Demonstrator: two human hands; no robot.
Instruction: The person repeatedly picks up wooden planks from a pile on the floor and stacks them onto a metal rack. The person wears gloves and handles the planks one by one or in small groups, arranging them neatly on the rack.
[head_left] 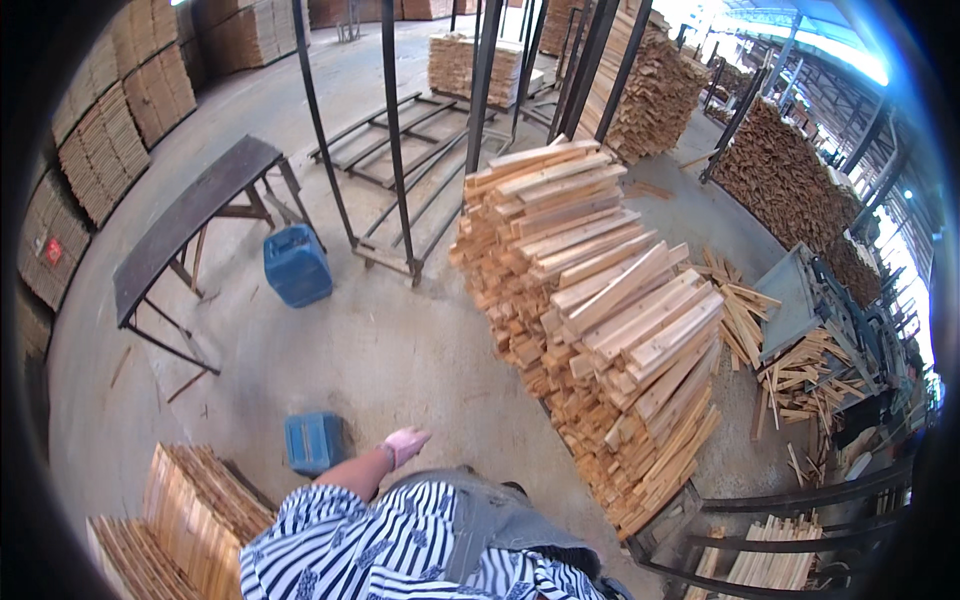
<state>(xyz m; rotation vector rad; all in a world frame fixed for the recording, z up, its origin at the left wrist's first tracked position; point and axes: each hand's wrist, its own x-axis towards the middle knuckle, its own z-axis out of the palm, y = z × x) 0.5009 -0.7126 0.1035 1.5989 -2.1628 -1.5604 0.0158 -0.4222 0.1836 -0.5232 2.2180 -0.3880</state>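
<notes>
My left hand (405,445) reaches out in front of my grey apron (515,525), over bare concrete floor. Its fingers look stretched out and the hand seems open, with nothing visible in it. A striped blue-and-white sleeve (320,510) covers that upper arm. Closest to the hand is a small blue plastic container (313,443), just to its left and not touched. To the right rises a long stack of wooden strips (600,300), a gap away from the hand. My right hand does not show.
A dark narrow table (195,220) stands at left beside a blue jerrycan (297,266). Metal rack frames (400,180) rise beyond. Board stacks (205,500) sit at lower left. Loose wood strips (810,370) lie by a grey-green machine (800,300) at right; black rails (800,545) curve at lower right.
</notes>
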